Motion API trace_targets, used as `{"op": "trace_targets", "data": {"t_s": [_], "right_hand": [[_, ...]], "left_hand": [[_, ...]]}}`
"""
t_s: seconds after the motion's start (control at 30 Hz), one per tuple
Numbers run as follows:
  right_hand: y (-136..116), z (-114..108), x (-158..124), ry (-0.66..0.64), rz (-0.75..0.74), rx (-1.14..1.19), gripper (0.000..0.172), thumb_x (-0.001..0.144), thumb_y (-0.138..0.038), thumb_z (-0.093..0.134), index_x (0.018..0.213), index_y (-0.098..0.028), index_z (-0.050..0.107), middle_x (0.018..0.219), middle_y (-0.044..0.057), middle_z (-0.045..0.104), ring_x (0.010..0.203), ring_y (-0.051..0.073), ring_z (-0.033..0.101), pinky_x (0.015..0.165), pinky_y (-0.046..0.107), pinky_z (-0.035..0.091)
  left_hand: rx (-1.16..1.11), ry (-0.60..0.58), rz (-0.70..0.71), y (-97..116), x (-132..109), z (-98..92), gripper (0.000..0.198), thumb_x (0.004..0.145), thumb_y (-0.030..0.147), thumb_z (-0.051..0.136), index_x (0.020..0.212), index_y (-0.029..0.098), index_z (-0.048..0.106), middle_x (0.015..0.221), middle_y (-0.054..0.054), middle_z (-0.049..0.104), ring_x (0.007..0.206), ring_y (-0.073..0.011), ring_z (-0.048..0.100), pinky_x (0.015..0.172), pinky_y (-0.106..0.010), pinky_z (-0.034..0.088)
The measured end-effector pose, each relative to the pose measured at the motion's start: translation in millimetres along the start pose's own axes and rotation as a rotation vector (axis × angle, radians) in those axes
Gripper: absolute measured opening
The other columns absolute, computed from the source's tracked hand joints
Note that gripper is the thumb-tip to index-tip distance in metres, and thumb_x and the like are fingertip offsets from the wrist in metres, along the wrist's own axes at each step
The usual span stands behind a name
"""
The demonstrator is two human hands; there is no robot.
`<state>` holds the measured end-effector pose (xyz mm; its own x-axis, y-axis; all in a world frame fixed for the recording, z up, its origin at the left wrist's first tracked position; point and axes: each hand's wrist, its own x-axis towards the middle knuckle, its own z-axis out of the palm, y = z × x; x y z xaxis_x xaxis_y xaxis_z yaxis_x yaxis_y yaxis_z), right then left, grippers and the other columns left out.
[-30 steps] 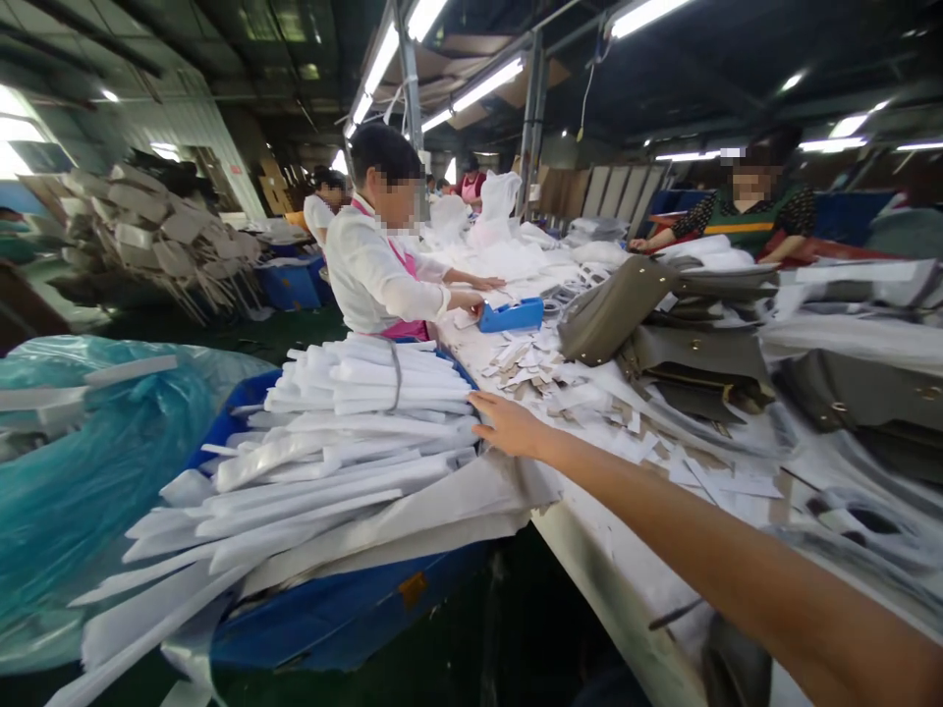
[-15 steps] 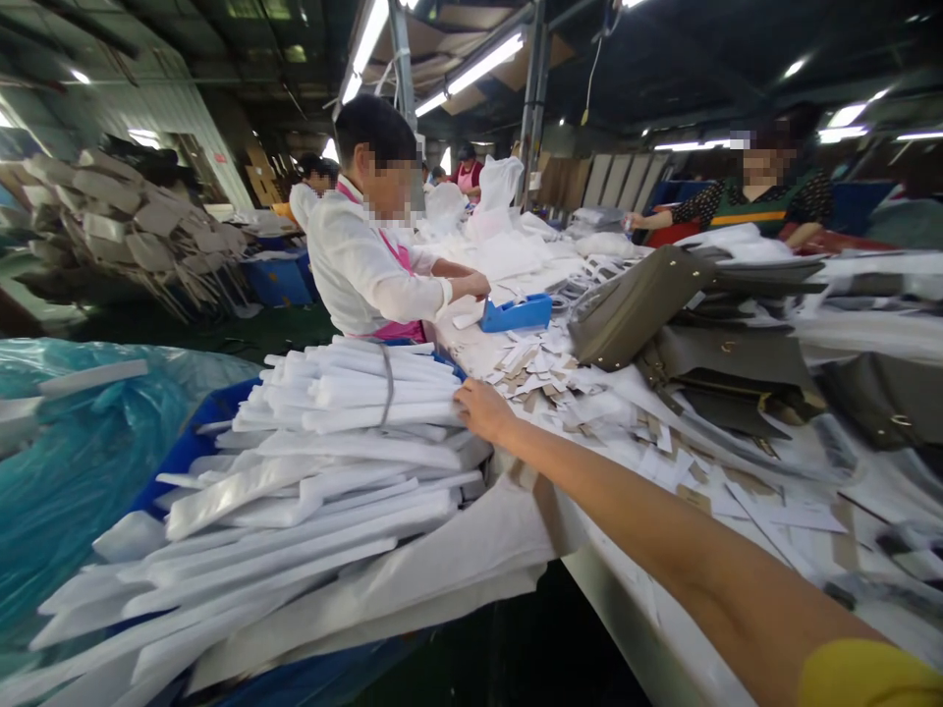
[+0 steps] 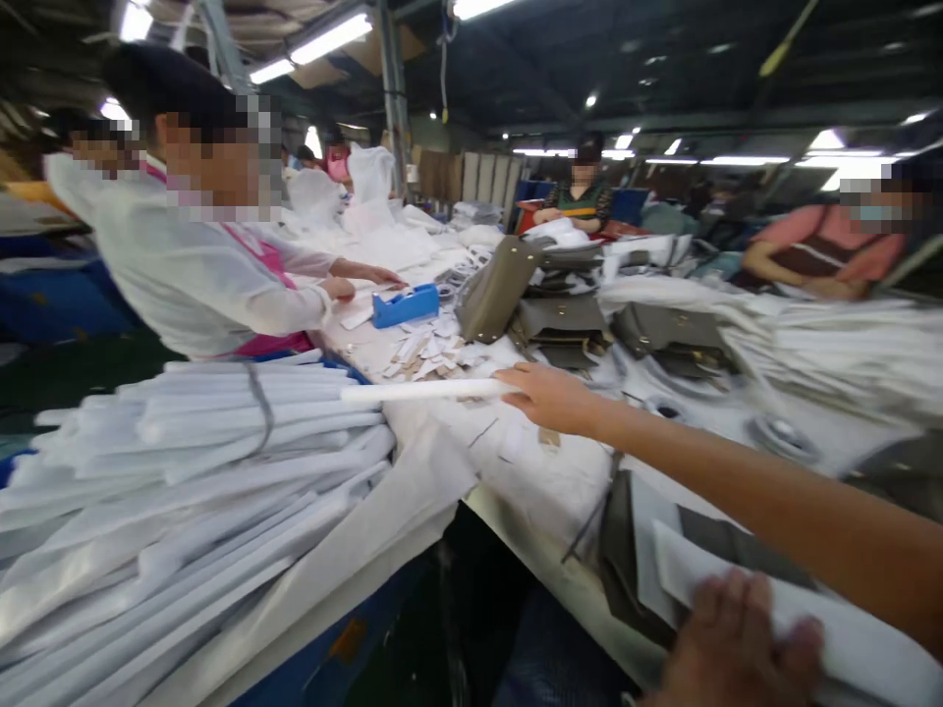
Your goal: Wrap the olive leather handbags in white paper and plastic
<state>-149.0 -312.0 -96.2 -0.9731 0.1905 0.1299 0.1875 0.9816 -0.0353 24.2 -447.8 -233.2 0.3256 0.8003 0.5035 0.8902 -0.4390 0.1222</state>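
My right hand (image 3: 552, 398) reaches across from the right edge, its fingers closed on the end of a white foam strip (image 3: 423, 391). The strip points left, its far end close to a pile of similar foam strips (image 3: 198, 422), some bound with a grey band (image 3: 260, 407). At the bottom right, my left hand (image 3: 737, 643) lies with fingers stretched over a white foam sheet (image 3: 682, 555). Beneath that sheet is an olive-grey bag (image 3: 619, 565) at the table's edge; the left hand is slightly blurred.
A blue tape dispenser (image 3: 407, 305) stands before a co-worker in white (image 3: 198, 265) on the left. Paper scraps (image 3: 427, 352) and several olive-grey bags (image 3: 501, 290) cover the white table. Other people (image 3: 825, 255) work across it. A dark gap (image 3: 471, 599) separates pile and table.
My view has swung right. My right hand has drawn a foam strip away from the pile, toward the right. My left hand and the bag beneath it have come into view.
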Motion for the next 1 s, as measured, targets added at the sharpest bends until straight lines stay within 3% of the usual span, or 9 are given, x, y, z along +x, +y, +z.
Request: {"op": "trace_targets", "data": {"t_s": [0.07,0.17,0.33,0.43,0.53,0.6,0.7,0.83,1.0], "right_hand": [[25,-18,-58,0.019,0.077,0.061,0.040,0.097,-0.036,0.049,0.132,-0.018,0.058,0.124,0.012,0.065,0.111,0.027,0.062,0.095,0.039,0.048],[46,-45,-153,0.108,0.201,0.147,0.039,0.096,-0.035,0.049,0.131,-0.020,0.060,0.128,0.009,0.065,0.117,0.026,0.061,0.101,0.041,0.047],[40,-81,-319,0.263,0.450,0.169,0.036,0.092,-0.043,0.057,0.120,-0.023,0.068,0.119,0.008,0.070,0.110,0.025,0.065,0.099,0.040,0.050],[23,-80,-407,0.313,0.499,0.144,0.030,0.090,-0.045,0.063,0.113,-0.028,0.073,0.118,0.007,0.069,0.110,0.025,0.064,0.097,0.039,0.052],[5,-56,-470,0.334,0.522,0.111,0.025,0.090,-0.041,0.066,0.112,-0.034,0.073,0.113,0.006,0.069,0.106,0.023,0.064,0.091,0.038,0.054],[-6,-31,-494,0.366,0.526,0.082,0.024,0.090,-0.037,0.066,0.113,-0.035,0.073,0.107,0.006,0.069,0.102,0.022,0.064,0.086,0.038,0.055],[-17,10,-502,0.443,0.521,0.031,0.024,0.090,-0.030,0.066,0.113,-0.034,0.072,0.102,0.005,0.070,0.097,0.022,0.064,0.084,0.040,0.054],[-24,52,-480,0.656,0.611,-0.016,0.025,0.090,-0.025,0.065,0.112,-0.031,0.073,0.103,0.006,0.069,0.094,0.023,0.063,0.083,0.041,0.053],[-25,75,-449,0.882,0.702,-0.096,0.022,0.089,-0.018,0.062,0.102,-0.031,0.075,0.094,0.004,0.071,0.092,0.023,0.063,0.085,0.043,0.052]], "left_hand": [[0.012,0.007,-0.058,1,0,2.5,0.053,0.100,0.028,0.035,0.150,0.008,0.033,0.148,-0.025,0.044,0.140,-0.0316,0.042,0.108,-0.044,0.044],[0.041,-0.059,-0.038,1,7,0.7,0.052,0.100,0.022,0.034,0.150,0.009,0.031,0.147,-0.024,0.046,0.136,-0.0314,0.046,0.108,-0.043,0.044],[0.043,-0.204,0.026,-5,25,-19.9,0.049,0.097,0.012,0.039,0.146,0.012,0.038,0.144,-0.023,0.050,0.130,-0.0281,0.053,0.103,-0.041,0.048],[0.032,-0.311,0.033,-10,34,-32.0,0.049,0.095,0.011,0.041,0.144,0.015,0.041,0.143,-0.019,0.053,0.126,-0.0260,0.057,0.100,-0.037,0.050],[0.027,-0.363,0.058,-13,40,-39.6,0.051,0.093,0.012,0.045,0.144,0.017,0.043,0.145,-0.018,0.051,0.126,-0.0257,0.057,0.098,-0.036,0.052],[0.026,-0.378,0.063,-13,43,-43.4,0.055,0.092,0.015,0.051,0.146,0.019,0.041,0.147,-0.015,0.050,0.125,-0.0253,0.058,0.098,-0.036,0.052],[0.035,-0.421,0.037,-11,48,-49.6,0.058,0.091,0.025,0.058,0.147,0.023,0.040,0.147,-0.012,0.051,0.124,-0.0268,0.060,0.098,-0.039,0.052],[0.040,-0.483,0.009,-6,56,-58.9,0.062,0.091,0.035,0.061,0.148,0.023,0.039,0.148,-0.012,0.050,0.128,-0.0278,0.056,0.102,-0.041,0.051],[0.056,-0.509,-0.003,-1,58,-64.3,0.069,0.091,0.055,0.055,0.149,0.021,0.037,0.149,-0.013,0.048,0.130,-0.0287,0.054,0.103,-0.042,0.049]]}}
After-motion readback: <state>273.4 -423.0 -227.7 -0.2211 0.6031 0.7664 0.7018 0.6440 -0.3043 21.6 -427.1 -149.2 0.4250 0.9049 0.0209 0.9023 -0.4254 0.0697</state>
